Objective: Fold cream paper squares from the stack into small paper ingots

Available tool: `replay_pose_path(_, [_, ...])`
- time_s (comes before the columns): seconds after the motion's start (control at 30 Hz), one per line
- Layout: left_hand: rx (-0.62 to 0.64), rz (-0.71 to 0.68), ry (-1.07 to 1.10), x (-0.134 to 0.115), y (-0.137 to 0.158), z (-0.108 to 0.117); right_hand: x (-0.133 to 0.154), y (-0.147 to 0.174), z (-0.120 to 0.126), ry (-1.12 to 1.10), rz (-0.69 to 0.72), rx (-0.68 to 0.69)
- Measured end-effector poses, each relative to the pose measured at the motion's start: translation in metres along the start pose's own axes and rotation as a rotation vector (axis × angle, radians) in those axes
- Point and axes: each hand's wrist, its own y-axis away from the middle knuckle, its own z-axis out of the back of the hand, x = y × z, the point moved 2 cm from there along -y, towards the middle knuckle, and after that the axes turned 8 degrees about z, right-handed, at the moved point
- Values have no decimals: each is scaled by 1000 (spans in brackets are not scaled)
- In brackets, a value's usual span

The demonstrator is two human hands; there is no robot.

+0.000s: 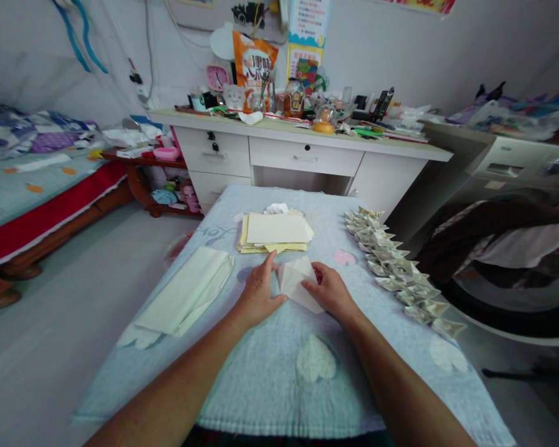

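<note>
Between my hands, over the middle of the cloth-covered table, is a partly folded sheet of white paper (298,280). My right hand (331,289) grips its right edge, thumb on top and fingers curled at the side. Along its left side my left hand (261,288) has its fingers and thumb stretched apart, close to the paper's edge; whether it touches is hard to see. Just beyond lies a stack of cream and yellow paper sheets (277,228). Folded paper boats (391,261) stand in a long row on the right side of the table.
Larger folded pale sheets (186,290) lie at the left on the blue tablecloth (279,372). Crumpled white paper (276,208) sits behind the stack. A cluttered white desk (302,152) stands beyond, a washing machine (502,180) at right, a bed (41,186) at left.
</note>
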Motion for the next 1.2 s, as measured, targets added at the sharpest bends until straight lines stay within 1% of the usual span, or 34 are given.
replay_pose_path(0.07, [-2,19,47,0,0,0,1,1,-1,-139,-10,-2])
replay_pose_path(0.17, [-37,99,182,2,-2,1,8,3,-2,-391,-37,-76])
replay_pose_path(0.23, [-40,179,311,2,-4,2,14,4,-4,-530,-52,-133])
replay_pose_path(0.33, [23,258,566,0,-7,1,22,7,-9,-678,-57,-184])
replay_pose_path(0.4, [109,271,730,-4,-7,0,25,8,-13,-729,-46,-207])
replay_pose_path(0.47, [133,315,809,-8,-7,1,27,8,-17,-752,-28,-211])
replay_pose_path(0.53, [121,358,880,-10,-6,3,28,9,-20,-757,-6,-173])
replay_pose_path(0.63, [89,410,1037,-13,-5,7,26,9,-24,-731,10,-68])
replay_pose_path(0.7, [77,441,1102,-12,-5,9,24,9,-24,-709,4,-14])
replay_pose_path(0.8, [24,451,1067,-9,-6,10,24,10,-17,-685,-9,-7])
replay_pose_path(0.93, [-37,429,966,-7,-7,11,29,11,-5,-667,-9,-68])
replay_pose_path(1.03, [-33,406,861,-9,-5,11,32,11,-3,-660,-13,-69])
replay_pose_path(1.2, [26,339,724,-11,-5,9,28,11,-11,-639,-31,-15])
